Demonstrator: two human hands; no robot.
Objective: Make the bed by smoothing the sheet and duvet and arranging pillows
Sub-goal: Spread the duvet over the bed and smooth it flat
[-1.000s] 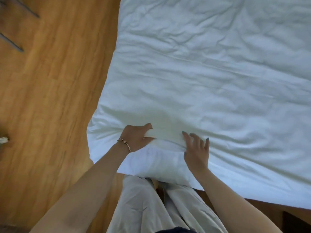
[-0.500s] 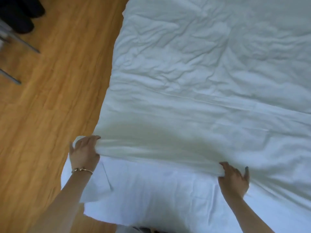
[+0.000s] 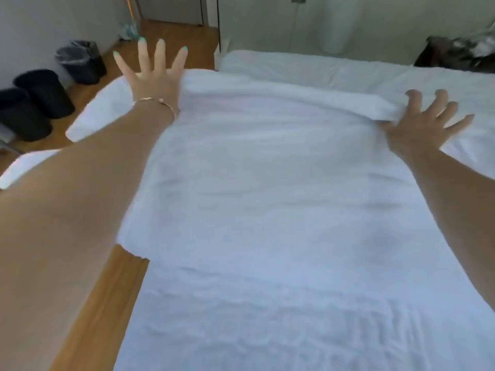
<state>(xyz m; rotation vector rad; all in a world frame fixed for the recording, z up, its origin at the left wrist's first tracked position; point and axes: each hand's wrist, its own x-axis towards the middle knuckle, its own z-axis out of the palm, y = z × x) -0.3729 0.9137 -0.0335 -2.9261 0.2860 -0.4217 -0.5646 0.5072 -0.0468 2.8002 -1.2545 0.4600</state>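
A white duvet [image 3: 267, 183] lies across the bed, with its folded far edge [image 3: 294, 95] running between my two hands. My left hand [image 3: 154, 76] is stretched out over the duvet's far left corner, fingers spread wide and holding nothing. My right hand [image 3: 417, 124] is also spread open, resting at the right end of the folded edge. Beyond the fold the white sheet [image 3: 321, 68] covers the head of the bed. The image is blurred by motion. No pillow is clearly visible.
Wooden floor [image 3: 101, 303] runs along the bed's left side. Three dark bins [image 3: 45, 92] stand by the left wall. A doorway [image 3: 174, 12] opens at the back left. A dark piece of furniture with clutter [image 3: 455, 53] stands at the back right.
Both hands gripped the duvet's near edge half a second ago; now they are flung forward and open, and the duvet edge lies far up the bed. My view has lifted toward the headboard wall.
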